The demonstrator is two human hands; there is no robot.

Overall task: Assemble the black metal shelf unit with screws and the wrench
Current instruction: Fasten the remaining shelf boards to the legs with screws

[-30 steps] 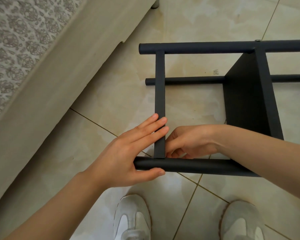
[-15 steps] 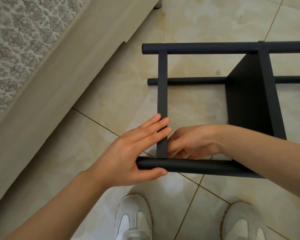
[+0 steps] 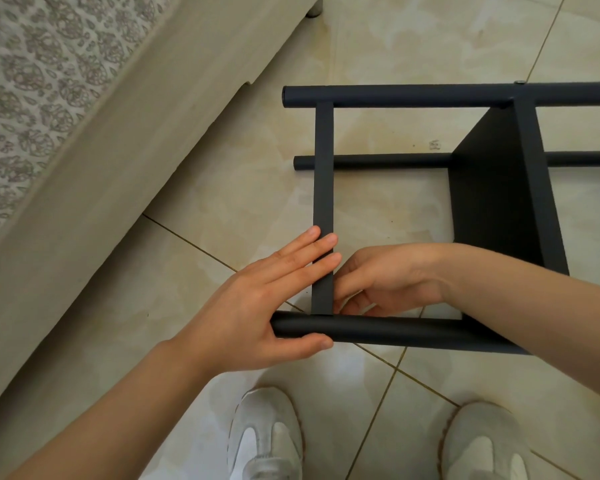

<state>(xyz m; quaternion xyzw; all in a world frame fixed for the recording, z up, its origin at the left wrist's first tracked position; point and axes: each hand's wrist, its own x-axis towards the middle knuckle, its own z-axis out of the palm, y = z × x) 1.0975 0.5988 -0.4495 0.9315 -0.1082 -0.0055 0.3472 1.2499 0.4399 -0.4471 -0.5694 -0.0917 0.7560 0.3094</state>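
Lying on its side on the glossy beige tiled floor (image 3: 222, 188), the black metal shelf unit (image 3: 527, 174) is judged to be partly assembled. A flat matte black shelf panel (image 3: 482, 209) is already set between the far round black tube (image 3: 413, 95) and the near round black tube (image 3: 395, 330), and a small silvery screw head (image 3: 518, 82) is seen on the far tube above the panel. A flat black crossbar (image 3: 323, 174) is butted against both tubes near their left ends, and a thinner round black rod (image 3: 378, 161) lies on the floor beneath it. The near joint appears to be the step in hand. The left hand (image 3: 257, 306) is laid flat and unclenched, its straight fingers pressed across the crossbar and its thumb stretched along the near tube. The right hand (image 3: 388, 282) is curled at the inner corner of that joint; whether a screw is pinched there cannot be told. No wrench is visible, so tightening is presumed to remain. All frame parts are smooth and powder-coated in look; the tubes are cylindrical with open ends. A pale upholstered bed base (image 3: 118, 168) under patterned fabric and white sneakers (image 3: 264, 441) are also seen.
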